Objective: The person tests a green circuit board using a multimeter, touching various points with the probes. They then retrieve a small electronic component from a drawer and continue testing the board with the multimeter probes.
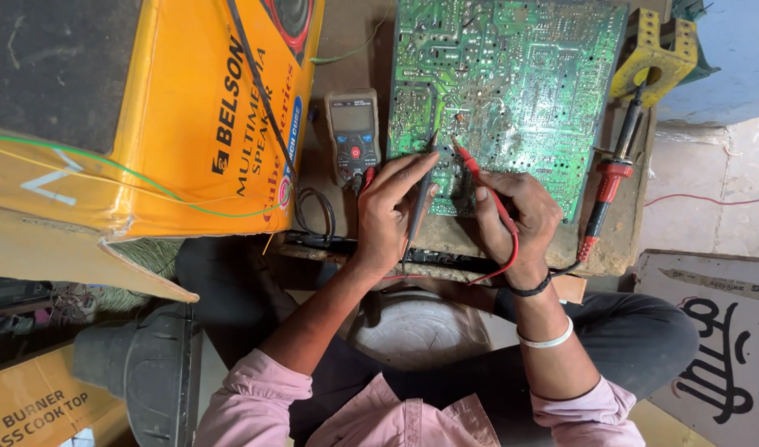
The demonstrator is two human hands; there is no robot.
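A large green circuit board (pixel 520 74) lies solder-side up on a small worn table (pixel 624 248). My left hand (pixel 389 211) holds a black test probe (pixel 421 194) with its tip on the board's lower left area. My right hand (pixel 516 217) holds a red test probe (pixel 479 178), tip touching the board close beside the black one. Both probe leads run back under my hands. A grey handheld multimeter (pixel 353 132) lies just left of the board, next to my left hand.
A big yellow cardboard box (pixel 181 124) fills the left. A red-and-black soldering iron (pixel 610 186) rests in a yellow stand (pixel 653 54) at the table's right edge. Cardboard pieces (pixel 719 331) lie on the right, a dark plastic object (pixel 144 368) lower left.
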